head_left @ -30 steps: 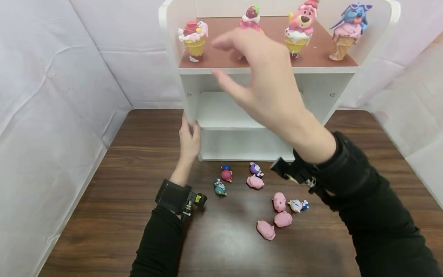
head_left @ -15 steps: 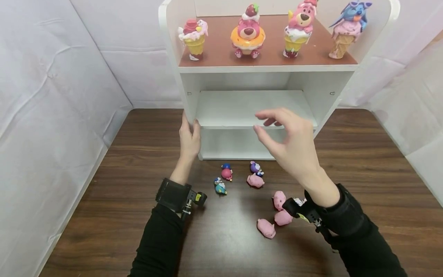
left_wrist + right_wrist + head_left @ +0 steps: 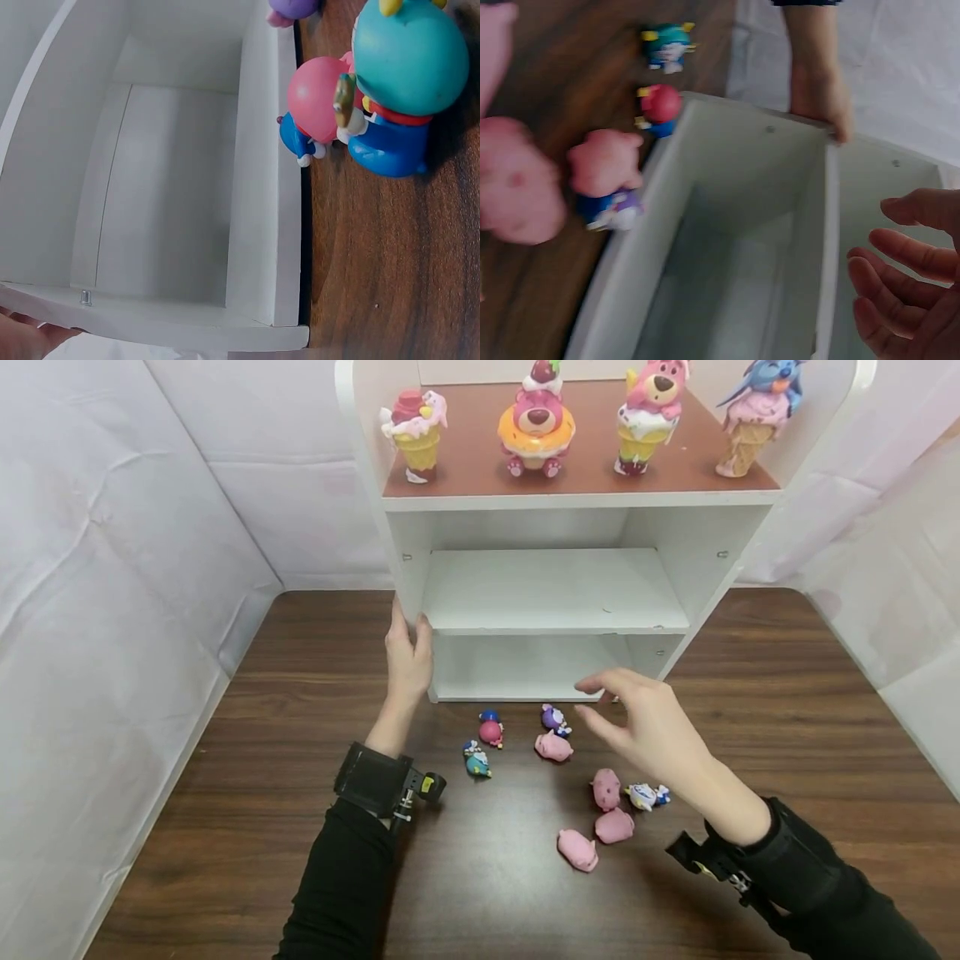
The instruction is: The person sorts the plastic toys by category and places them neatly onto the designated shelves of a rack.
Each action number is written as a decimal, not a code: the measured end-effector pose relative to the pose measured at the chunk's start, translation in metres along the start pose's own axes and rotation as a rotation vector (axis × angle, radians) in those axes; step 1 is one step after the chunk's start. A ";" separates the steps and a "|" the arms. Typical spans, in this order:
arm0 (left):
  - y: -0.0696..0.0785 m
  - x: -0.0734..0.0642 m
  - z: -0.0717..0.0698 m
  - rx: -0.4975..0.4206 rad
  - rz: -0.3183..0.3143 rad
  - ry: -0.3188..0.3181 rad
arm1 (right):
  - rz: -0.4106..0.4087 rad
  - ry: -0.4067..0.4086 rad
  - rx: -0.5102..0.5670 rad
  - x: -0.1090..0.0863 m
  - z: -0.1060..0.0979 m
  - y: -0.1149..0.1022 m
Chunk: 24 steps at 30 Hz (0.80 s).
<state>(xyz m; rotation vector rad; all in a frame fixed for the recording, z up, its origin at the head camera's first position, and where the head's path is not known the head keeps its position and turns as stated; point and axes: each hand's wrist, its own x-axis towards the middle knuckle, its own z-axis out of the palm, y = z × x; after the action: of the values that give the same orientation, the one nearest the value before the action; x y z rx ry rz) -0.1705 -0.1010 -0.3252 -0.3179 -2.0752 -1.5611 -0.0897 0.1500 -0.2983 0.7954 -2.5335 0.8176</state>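
My left hand [image 3: 408,664] rests against the outer left side of a white shelf unit [image 3: 558,631]; its fingers lie along the panel. Over the table, before the unit's lower right, my right hand [image 3: 648,722] hovers with fingers loosely bent and nothing in them. Left of it lie a pink pig figure [image 3: 553,747] and a purple-and-white figure [image 3: 553,718]. Below it are a white-and-blue figure [image 3: 645,797] and another pink pig [image 3: 606,789]. Closer to the left hand lie a teal figure [image 3: 409,56] and a red-and-blue figure [image 3: 315,97].
The unit's brown top [image 3: 472,452] bears several figures, among them an ice-cream cone [image 3: 417,443], a bear in an orange ring [image 3: 537,433], a pink bear cone [image 3: 648,418] and a blue figure cone [image 3: 757,422]. Two more pigs, one a pink pig [image 3: 577,850], lie nearer. White sheets [image 3: 127,568] enclose the table.
My right hand has come down from the unit's top, past the middle shelf, to just above the table. The left hand has stayed at the unit's side. The head view has shifted slightly.
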 end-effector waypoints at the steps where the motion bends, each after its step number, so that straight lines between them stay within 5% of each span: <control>1: 0.000 0.000 0.000 0.001 -0.001 -0.001 | 0.005 -0.020 -0.012 -0.004 0.000 0.002; 18: 0.001 0.000 -0.001 -0.004 -0.005 -0.010 | 0.192 -0.434 -0.165 -0.072 -0.009 0.038; 24: 0.000 -0.001 0.000 -0.009 -0.015 -0.006 | 0.198 -0.481 -0.219 -0.083 -0.004 0.043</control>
<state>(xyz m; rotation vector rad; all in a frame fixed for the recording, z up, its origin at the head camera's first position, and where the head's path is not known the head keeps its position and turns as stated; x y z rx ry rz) -0.1698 -0.1013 -0.3251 -0.3113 -2.0801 -1.5805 -0.0510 0.2144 -0.3538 0.7468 -3.0990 0.4250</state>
